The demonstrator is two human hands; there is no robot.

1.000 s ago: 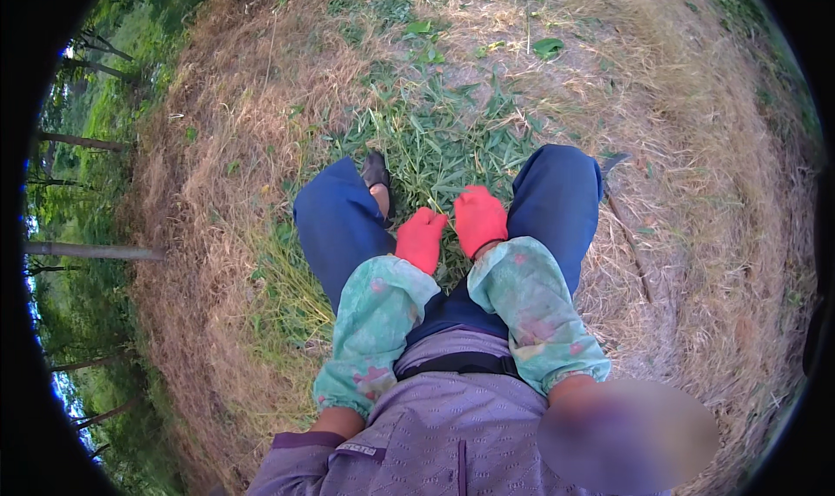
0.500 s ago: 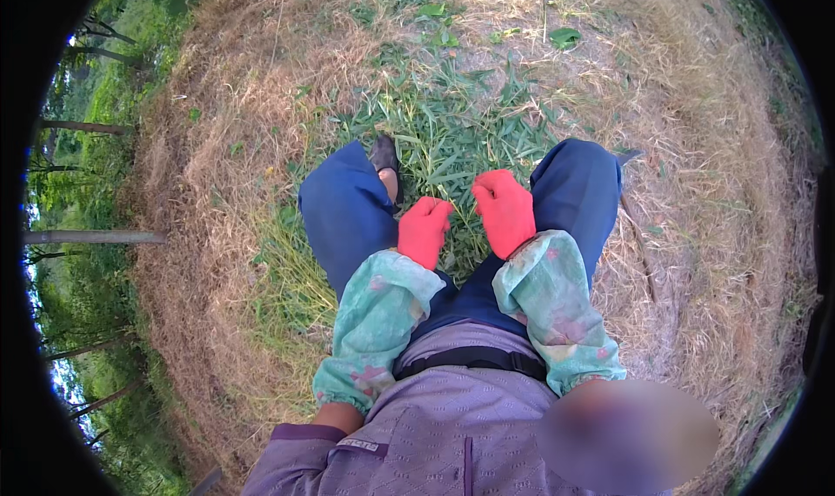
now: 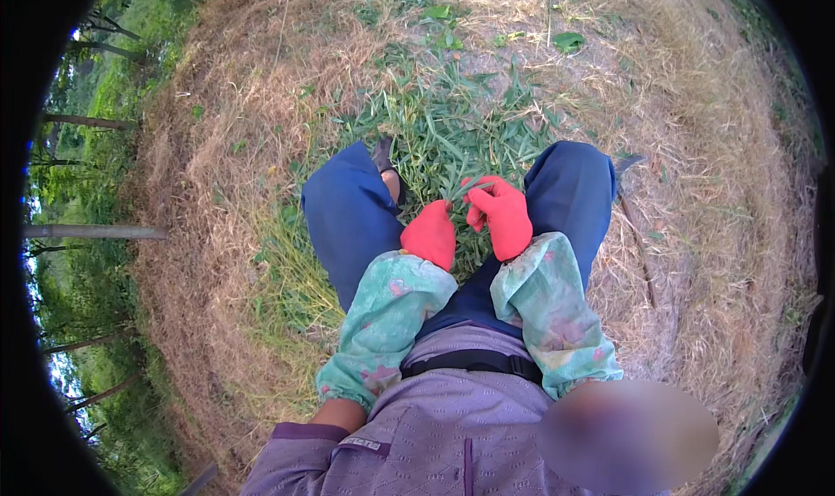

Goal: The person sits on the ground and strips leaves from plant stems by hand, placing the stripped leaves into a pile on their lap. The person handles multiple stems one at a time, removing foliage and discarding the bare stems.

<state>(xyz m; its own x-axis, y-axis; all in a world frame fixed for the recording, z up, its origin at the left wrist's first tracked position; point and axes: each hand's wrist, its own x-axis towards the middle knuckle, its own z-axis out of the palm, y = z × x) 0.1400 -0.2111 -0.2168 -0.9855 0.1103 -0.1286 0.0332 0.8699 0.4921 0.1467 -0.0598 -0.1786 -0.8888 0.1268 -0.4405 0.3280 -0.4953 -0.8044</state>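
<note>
Both my hands wear red gloves and meet between my bent knees, over a heap of cut green grass (image 3: 452, 126). My left hand (image 3: 430, 235) is closed in a fist around a green grass stalk (image 3: 457, 193), whose leafy end rises out past the thumb. Close beside it, my right hand (image 3: 501, 216) has its fingers curled, with a narrow green blade across the fingertips. The lower part of the stalk is hidden by the gloves. Green patterned sleeve covers (image 3: 383, 309) reach over both forearms.
Dry straw-coloured grass (image 3: 226, 192) covers the ground around me. Beyond my right knee lie a grey metal blade (image 3: 628, 162) and a thin brown stick (image 3: 642, 257). Longer yellow-green stalks (image 3: 300, 274) lie by my left leg. Trees (image 3: 87, 231) stand at the far left.
My right hand has turned and its fingers have loosened a little, with a green blade now showing at them. My left fist has tipped and shifted slightly right.
</note>
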